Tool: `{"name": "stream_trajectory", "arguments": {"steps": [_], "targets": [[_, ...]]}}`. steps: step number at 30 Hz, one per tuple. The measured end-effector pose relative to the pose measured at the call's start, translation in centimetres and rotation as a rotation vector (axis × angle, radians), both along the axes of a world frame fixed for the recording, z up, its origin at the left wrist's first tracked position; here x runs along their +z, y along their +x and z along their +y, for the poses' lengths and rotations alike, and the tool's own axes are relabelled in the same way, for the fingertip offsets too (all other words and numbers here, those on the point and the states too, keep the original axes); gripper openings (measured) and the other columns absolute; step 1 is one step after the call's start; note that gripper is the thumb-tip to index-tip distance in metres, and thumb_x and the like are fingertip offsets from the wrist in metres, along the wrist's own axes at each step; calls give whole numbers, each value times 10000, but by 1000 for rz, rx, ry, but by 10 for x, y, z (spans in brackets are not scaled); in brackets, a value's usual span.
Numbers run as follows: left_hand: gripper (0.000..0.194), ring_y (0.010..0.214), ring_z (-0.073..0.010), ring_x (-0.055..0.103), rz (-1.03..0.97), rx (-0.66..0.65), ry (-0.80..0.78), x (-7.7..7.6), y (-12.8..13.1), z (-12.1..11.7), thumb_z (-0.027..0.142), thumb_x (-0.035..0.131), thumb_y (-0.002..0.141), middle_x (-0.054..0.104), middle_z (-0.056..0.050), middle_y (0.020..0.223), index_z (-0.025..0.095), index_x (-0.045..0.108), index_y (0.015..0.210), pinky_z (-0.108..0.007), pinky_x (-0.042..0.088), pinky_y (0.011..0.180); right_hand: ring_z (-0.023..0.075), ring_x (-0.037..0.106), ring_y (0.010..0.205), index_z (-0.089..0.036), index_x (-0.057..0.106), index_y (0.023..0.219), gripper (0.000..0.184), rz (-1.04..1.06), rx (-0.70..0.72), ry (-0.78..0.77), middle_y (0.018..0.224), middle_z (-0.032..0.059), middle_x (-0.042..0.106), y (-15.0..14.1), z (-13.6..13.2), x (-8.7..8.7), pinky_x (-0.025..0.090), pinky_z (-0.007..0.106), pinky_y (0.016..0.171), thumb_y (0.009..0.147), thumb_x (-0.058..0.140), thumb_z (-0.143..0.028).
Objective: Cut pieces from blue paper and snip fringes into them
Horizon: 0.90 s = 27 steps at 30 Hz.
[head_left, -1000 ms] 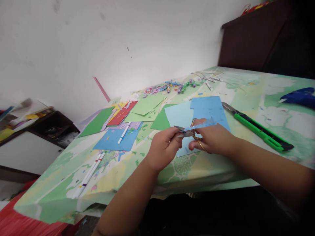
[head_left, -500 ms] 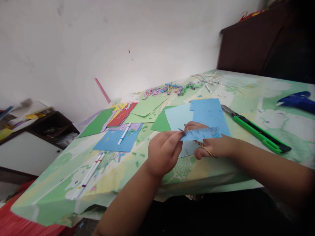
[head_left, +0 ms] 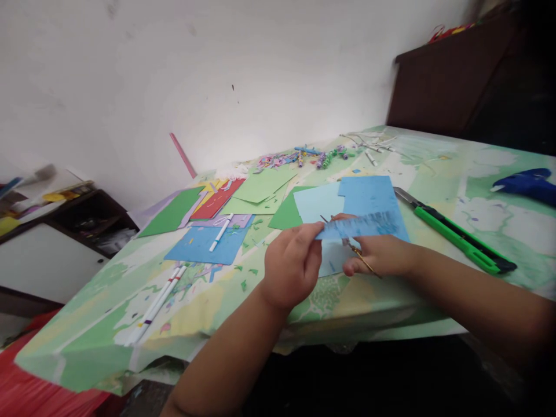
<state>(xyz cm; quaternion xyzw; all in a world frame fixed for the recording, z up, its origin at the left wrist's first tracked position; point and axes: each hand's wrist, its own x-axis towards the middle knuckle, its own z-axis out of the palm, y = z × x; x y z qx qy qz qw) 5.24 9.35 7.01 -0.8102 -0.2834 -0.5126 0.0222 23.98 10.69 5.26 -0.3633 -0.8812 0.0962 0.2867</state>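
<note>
A blue strip (head_left: 369, 225) with little cuts is pinched in the left fingers (head_left: 304, 234). The right fingers (head_left: 354, 266) hold scissors (head_left: 358, 255) at it. A big blue sheet (head_left: 371, 194) lies past them, a green knife (head_left: 456, 236) to their right on the bench (head_left: 195, 310).

The left grip (head_left: 290, 267) is pinched together, the left fingers (head_left: 311, 258) bent and pointed at the right grip (head_left: 384, 255). On the right grip, the thumb (head_left: 353, 266) is stuck out low, away from the right fingers (head_left: 342, 216), which are partly hidden. The left arm (head_left: 230, 344) is slanted up to its grip from below; the right arm (head_left: 469, 289) is stretched in to its grip from the right.
</note>
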Motion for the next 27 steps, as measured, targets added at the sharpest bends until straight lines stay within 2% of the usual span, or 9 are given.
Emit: {"name": "stream_trajectory", "arguments": {"steps": [2, 5, 8, 11, 14, 18, 24, 27], "targets": [[168, 651, -118, 601, -142, -45, -322, 2, 3, 3, 257, 422, 809, 655, -29, 747, 178, 563, 857, -248, 467, 640, 211, 472, 756, -151, 510, 881, 579, 39, -99, 4, 833, 85, 519, -1, 0, 0, 382, 337, 673, 656, 420, -677], [235, 453, -62, 502, -329, -201, -769, 4, 8, 8, 346, 413, 810, 585, 16, 603, 163, 530, 720, -203, 421, 490, 177, 453, 652, -157, 503, 791, 483, 21, -197, -56, 723, 51, 506, -2, 0, 1, 358, 293, 583, 661, 470, -621], [239, 398, -34, 407, -459, -316, -963, 4, 11, 14, 361, 432, 797, 497, 48, 540, 158, 485, 684, -175, 345, 422, 147, 430, 582, -175, 505, 733, 396, -65, -267, -130, 643, 15, 490, -3, -1, 2, 311, 254, 526, 681, 483, -567], [231, 390, -30, 376, -578, -359, -1023, 1, 13, 17, 375, 442, 787, 448, 62, 523, 164, 461, 695, -171, 300, 402, 132, 418, 553, -181, 508, 698, 380, -118, -344, -153, 609, 3, 488, -4, -2, 4, 270, 238, 500, 701, 460, -558], [228, 392, -32, 375, -610, -373, -1033, 0, 14, 17, 381, 444, 785, 438, 64, 523, 166, 453, 709, -176, 296, 408, 124, 405, 535, -185, 489, 650, 413, -156, -376, -167, 583, -3, 476, -5, -3, 4, 246, 233, 482, 694, 441, -592], [237, 399, -38, 377, -530, -353, -1025, 0, 14, 17, 371, 446, 786, 422, 63, 497, 162, 438, 675, -180, 290, 414, 119, 388, 516, -189, 446, 603, 419, -196, -353, -204, 552, -12, 446, -5, -2, 4, 235, 234, 471, 698, 424, -596], [233, 406, -47, 323, -361, -263, -1083, -5, 16, 20, 360, 461, 773, 369, 68, 443, 158, 467, 657, -183, 255, 411, 127, 403, 531, -187, 448, 649, 418, -170, -270, -223, 575, -8, 449, -4, -3, 4, 260, 242, 487, 712, 396, -597], [222, 419, -48, 325, -334, -293, -1068, -8, 16, 21, 356, 452, 778, 372, 67, 460, 162, 466, 670, -186, 267, 425, 134, 415, 545, -184, 453, 681, 413, -148, -235, -235, 598, 2, 467, -4, -6, 5, 275, 248, 498, 724, 380, -588]]}}
